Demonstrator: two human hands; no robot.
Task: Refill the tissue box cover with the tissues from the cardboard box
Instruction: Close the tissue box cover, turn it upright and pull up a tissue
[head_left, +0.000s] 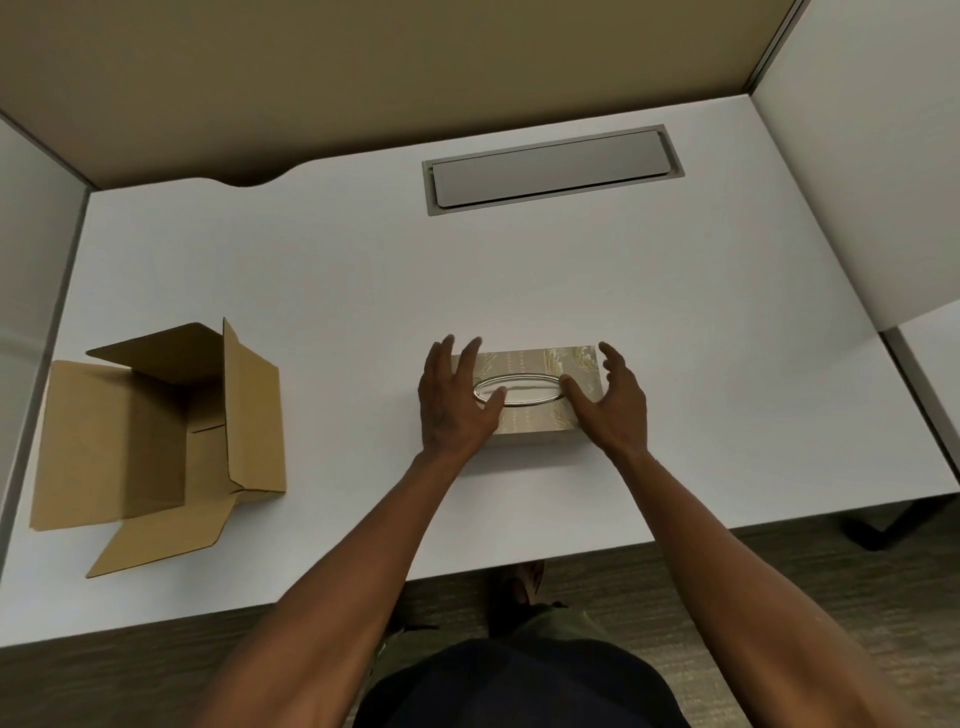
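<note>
Tissue box cover (524, 364), centre frame on the counter (322, 291): seemingly rigid and light, best gripped at its short ends, where left hand (453, 402) and right hand (613, 400) rest spread wide, clasping nothing.

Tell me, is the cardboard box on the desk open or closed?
Open. The cardboard box has all its flaps folded outward, and its visible inside looks bare, with no tissues showing.

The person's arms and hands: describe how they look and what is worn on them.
Both forearms are bare right up to the bottom edge of the picture; no sleeve, cuff or glove shows. The left hand and right hand are bare too, with no watch, bracelet or ring visible on the wrists or fingers. No markings can be made out.
</note>
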